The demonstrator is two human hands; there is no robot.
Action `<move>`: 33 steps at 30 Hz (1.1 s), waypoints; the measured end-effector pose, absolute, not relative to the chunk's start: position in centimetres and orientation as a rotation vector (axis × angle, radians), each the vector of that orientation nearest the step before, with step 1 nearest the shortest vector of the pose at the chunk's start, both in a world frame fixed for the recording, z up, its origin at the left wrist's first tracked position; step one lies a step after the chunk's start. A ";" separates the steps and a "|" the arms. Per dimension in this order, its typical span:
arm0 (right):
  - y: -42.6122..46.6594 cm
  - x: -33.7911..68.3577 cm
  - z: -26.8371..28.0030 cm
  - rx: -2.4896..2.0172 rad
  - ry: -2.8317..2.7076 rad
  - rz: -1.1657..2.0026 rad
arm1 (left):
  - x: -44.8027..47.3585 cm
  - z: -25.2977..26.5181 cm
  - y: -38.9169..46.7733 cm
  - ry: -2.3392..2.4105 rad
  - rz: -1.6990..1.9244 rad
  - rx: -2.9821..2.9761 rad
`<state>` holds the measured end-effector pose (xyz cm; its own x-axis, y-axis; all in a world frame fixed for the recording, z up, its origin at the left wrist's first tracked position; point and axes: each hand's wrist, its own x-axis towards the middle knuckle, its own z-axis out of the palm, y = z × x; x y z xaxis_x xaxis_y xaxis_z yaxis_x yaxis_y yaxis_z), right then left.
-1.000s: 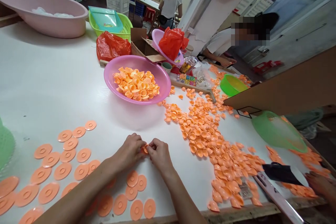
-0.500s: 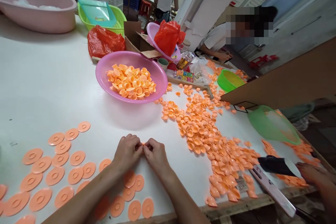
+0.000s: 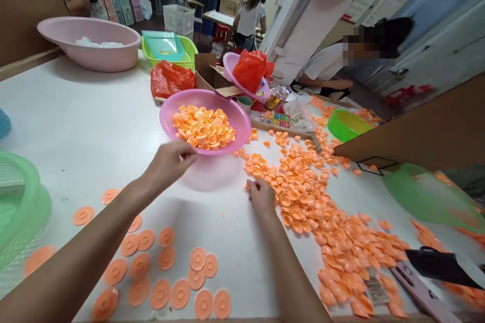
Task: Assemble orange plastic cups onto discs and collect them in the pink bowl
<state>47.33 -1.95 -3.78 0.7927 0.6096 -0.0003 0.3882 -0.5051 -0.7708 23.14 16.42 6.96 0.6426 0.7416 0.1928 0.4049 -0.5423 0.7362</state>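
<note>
My left hand (image 3: 172, 162) is raised in front of the pink basin (image 3: 166, 123). Its fingers are curled with the thumb close to them, slightly blurred, and whatever they hold is hidden. Inside the basin lies a heap of small orange cup-shaped pieces (image 3: 206, 128). At the left edge of a large spread of similar pieces (image 3: 303, 186), my right hand (image 3: 262, 198) is closed in a pinch. A bit of a small orange piece (image 3: 246, 186) shows at its fingertips. Flat orange discs (image 3: 159, 293) with ring marks lie on the white table below my left forearm.
A green mesh basket (image 3: 34, 197) stands at the left edge. Behind the basin are a red plastic bag (image 3: 172, 81) and a cardboard box (image 3: 206, 68). A phone-like pink object (image 3: 420, 290) lies at lower right. Another person (image 3: 322, 68) sits across at the right.
My hands were together above the table, pinching a small orange piece. They have parted: the left went up toward the basin, the right toward the loose pieces. The view has turned left.
</note>
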 end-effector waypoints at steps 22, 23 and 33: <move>-6.5 40.7 -1.7 -1.978 -0.551 0.824 | 23.2 -4.2 6.3 0.629 0.331 2.313; -6.0 40.0 -1.9 -1.954 -0.576 0.867 | 23.1 -4.3 6.3 0.629 0.338 2.303; -2.5 36.0 -2.4 -2.070 -0.859 0.881 | 23.3 -4.3 6.8 0.649 0.301 2.170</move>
